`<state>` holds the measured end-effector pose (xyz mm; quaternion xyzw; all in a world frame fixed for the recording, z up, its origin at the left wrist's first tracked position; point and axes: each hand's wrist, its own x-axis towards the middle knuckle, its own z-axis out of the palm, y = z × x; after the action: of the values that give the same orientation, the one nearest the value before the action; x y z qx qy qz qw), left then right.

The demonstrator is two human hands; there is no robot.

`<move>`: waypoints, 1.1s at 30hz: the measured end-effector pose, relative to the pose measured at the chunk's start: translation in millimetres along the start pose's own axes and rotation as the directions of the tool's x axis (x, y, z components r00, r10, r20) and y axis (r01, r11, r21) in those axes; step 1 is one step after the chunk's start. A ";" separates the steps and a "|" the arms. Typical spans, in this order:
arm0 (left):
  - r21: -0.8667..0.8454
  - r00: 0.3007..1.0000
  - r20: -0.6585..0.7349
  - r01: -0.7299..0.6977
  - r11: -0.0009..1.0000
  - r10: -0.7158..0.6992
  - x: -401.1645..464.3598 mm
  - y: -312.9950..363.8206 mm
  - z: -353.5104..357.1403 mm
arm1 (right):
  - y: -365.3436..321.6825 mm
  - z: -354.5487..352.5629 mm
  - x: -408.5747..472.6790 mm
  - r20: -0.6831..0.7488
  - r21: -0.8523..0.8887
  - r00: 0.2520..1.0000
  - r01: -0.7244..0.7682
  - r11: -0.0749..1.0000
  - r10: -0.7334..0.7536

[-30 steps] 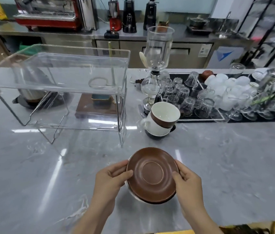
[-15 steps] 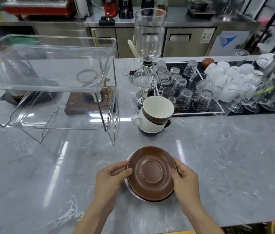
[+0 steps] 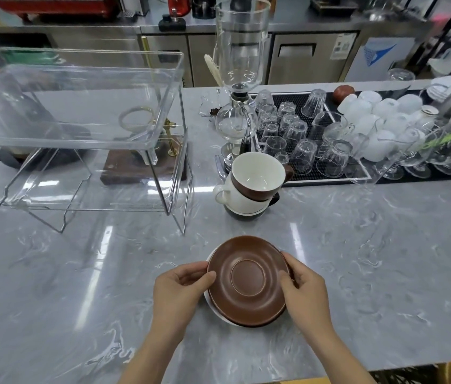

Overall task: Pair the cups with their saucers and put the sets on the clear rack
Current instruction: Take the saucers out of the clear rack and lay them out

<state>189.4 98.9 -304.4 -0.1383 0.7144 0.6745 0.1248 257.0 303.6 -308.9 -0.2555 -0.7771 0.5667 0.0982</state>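
Saucers, brown saucer topmost, sit stacked near me between my left hand and right hand, both pinching its rim, cups directly beyond, clear rack far left.

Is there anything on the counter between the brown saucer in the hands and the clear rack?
Nothing visible. The brown saucer, held by the left hand and right hand, has bare counter up to the clear rack. The stacked cups stand off to the right of that path.
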 end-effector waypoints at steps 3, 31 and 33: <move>0.151 0.995 -0.032 -0.088 0.985 0.094 -0.5 2.0 -0.6 | 6.7 -6.3 3.0 -0.067 -0.076 0.998 -0.013 0.997 0.008; 0.713 0.950 0.214 -0.311 0.628 0.227 5.5 8.0 -4.8 | 8.8 -18.8 9.5 0.064 -0.638 0.996 0.085 0.765 -0.057; 0.706 0.952 0.204 -0.306 0.639 0.230 4.6 6.8 -5.2 | 7.9 -18.0 8.3 0.059 -0.647 0.996 0.084 0.758 -0.060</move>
<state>182.6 93.9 -299.5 0.0627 0.9290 0.3502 0.1019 260.2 324.6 -311.3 -0.2338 -0.9359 0.2632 0.0123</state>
